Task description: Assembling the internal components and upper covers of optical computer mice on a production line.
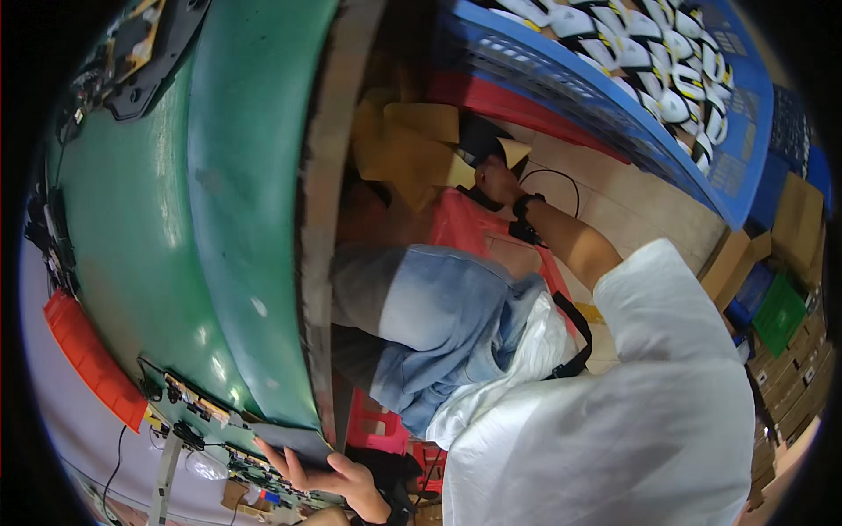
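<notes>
My right hand (498, 181), with a black band at the wrist, reaches down beside the table to a black object (482, 140) with pale yellow flaps. Its fingers are curled in there, and what they grip is hidden. Yellow sheets or card (408, 145) lie just left of it, partly in shadow. My left hand (338, 480) is at the near lower edge of the green table mat (237, 219). Between its fingers and thumb is a thin, dark flat panel (294, 443), resting over the table edge.
A blue plastic crate (605, 96) full of white-and-black parts stands at upper right. Below is a red plastic stool (460, 223). Circuit boards (197, 399) and a red-orange bin (92, 359) lie along the table's far side. Cardboard boxes (798, 219) line the right.
</notes>
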